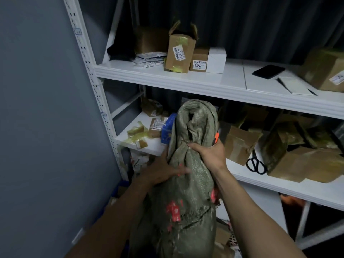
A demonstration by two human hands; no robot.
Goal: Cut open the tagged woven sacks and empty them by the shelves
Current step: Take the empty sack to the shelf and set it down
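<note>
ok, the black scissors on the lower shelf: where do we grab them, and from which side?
By the two handle loops of the black metal scissors, coming from the open front edge of the white lower shelf. The loops lie nearest that edge, while the blades point back into the gap between the brown cardboard boxes, leaving little room there.

The woven sack [186,192] is cut off at 6 o'clock by the edge of view. The fingers [181,171] of the left hand [160,172] are blurred. An orange item [216,137] is largely hidden behind the right hand [210,155]. At 3 o'clock a cardboard box [325,69] is cropped.
</note>
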